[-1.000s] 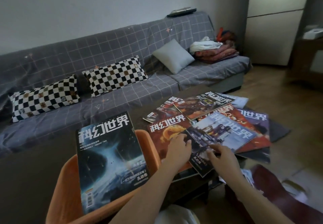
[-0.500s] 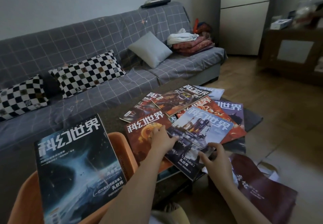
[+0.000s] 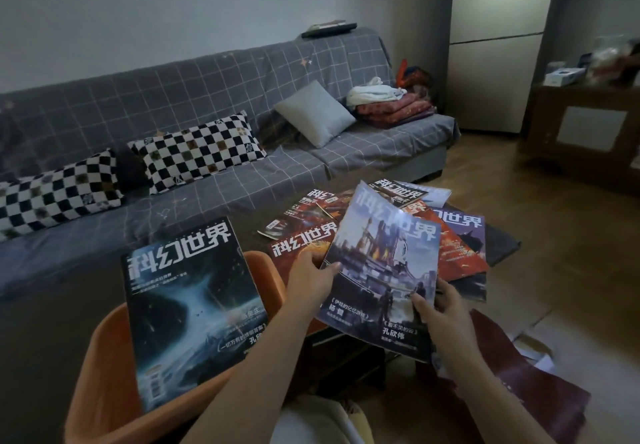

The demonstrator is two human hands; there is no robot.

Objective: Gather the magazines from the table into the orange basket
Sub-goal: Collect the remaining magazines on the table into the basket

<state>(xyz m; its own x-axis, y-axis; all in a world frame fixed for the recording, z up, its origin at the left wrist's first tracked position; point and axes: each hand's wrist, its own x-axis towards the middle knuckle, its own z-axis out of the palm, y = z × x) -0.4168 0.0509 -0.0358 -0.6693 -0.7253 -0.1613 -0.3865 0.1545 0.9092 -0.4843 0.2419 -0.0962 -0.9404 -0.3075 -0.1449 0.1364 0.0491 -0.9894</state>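
Observation:
A pale blue-grey magazine [image 3: 381, 263] is lifted off the pile and tilted toward me. My left hand [image 3: 311, 279] grips its left edge and my right hand [image 3: 438, 310] pinches its lower right edge. Several more magazines lie fanned on the dark low table [image 3: 256, 215]: a red one [image 3: 298, 246], an orange-red one [image 3: 457, 253], a purple one [image 3: 464, 225] and others behind. The orange basket [image 3: 104, 374] stands at lower left, with a dark blue magazine [image 3: 194, 308] propped upright in it.
A grey checked sofa [image 3: 207, 114] with two checkerboard pillows, a grey cushion and folded blankets runs behind the table. A dark red bag [image 3: 519, 384] lies on the wooden floor at lower right. A wooden cabinet [image 3: 585, 131] stands at the far right.
Both hands have taken hold of the pale blue-grey magazine and raised it off the pile; earlier it lay flat with the hands at its near edge.

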